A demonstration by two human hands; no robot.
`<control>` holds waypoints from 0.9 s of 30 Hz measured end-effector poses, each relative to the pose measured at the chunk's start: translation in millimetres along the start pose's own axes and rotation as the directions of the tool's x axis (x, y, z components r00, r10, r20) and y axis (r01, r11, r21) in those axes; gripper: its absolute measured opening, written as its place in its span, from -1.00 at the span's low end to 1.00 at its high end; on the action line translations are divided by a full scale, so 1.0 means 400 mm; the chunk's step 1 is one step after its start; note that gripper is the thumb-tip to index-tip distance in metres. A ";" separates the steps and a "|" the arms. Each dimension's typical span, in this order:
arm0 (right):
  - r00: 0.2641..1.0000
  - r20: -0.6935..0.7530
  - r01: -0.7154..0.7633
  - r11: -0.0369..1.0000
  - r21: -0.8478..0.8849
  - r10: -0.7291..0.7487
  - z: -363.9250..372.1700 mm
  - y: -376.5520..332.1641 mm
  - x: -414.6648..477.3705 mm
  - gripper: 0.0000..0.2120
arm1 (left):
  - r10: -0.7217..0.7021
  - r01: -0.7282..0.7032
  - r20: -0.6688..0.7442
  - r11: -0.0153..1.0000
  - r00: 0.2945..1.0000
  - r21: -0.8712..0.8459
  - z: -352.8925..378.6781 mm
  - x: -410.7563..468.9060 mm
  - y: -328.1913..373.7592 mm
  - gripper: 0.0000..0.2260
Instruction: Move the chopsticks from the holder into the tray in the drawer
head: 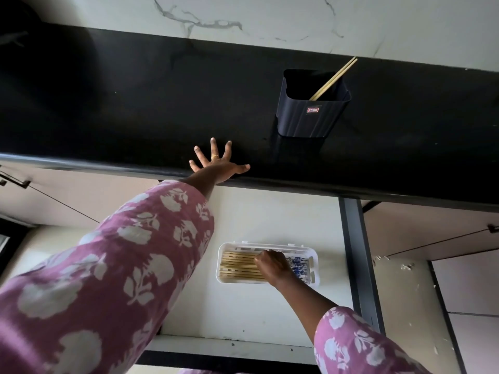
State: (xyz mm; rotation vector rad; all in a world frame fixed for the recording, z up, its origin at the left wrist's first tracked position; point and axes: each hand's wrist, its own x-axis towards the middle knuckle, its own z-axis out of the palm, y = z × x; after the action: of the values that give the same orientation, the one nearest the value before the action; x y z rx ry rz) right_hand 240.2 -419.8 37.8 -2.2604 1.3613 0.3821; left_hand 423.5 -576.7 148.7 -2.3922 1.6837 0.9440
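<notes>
A dark square holder stands on the black counter with two wooden chopsticks leaning out toward the back right. Below, in the open drawer, a white tray holds several chopsticks lying side by side, with blue-patterned ends at the right. My right hand rests down on the chopsticks in the tray, fingers curled over them. My left hand lies flat on the counter's front edge with its fingers spread, left of the holder.
A white marble-veined wall runs behind the counter. Closed cabinet fronts with handles sit at the left and right of the drawer. A dark vertical frame borders the drawer's right side.
</notes>
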 end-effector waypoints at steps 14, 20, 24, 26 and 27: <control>0.998 0.019 0.059 0.990 -0.125 -0.058 -0.044 -0.002 -0.009 -0.80 | -0.014 0.014 0.010 0.999 1.000 -0.031 0.002 0.002 0.003 -0.21; 0.826 -0.485 0.241 0.958 -0.156 -0.286 -0.164 0.028 -0.020 -0.78 | -0.006 0.007 0.027 0.999 1.000 -0.036 -0.006 -0.004 0.004 -0.23; 0.638 -0.732 0.239 0.965 -0.107 -0.239 -0.284 0.051 -0.009 -0.77 | 0.003 -0.001 0.040 0.999 0.999 -0.035 -0.011 -0.007 0.003 -0.24; 0.506 -0.841 0.226 0.970 -0.086 -0.193 -0.347 0.067 -0.002 -0.82 | 0.002 0.000 0.047 0.999 0.999 -0.034 -0.010 -0.006 0.001 -0.24; 0.424 -0.887 0.211 0.972 -0.100 -0.184 -0.380 0.077 0.004 -0.86 | 0.001 0.000 0.048 0.999 0.999 -0.032 -0.011 -0.006 0.001 -0.24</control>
State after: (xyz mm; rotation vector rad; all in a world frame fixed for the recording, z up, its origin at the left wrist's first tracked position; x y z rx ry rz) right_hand 213.1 -513.2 158.5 -2.6436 1.4371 -1.1183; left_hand 424.7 -576.7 153.5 -2.3693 1.6656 1.0275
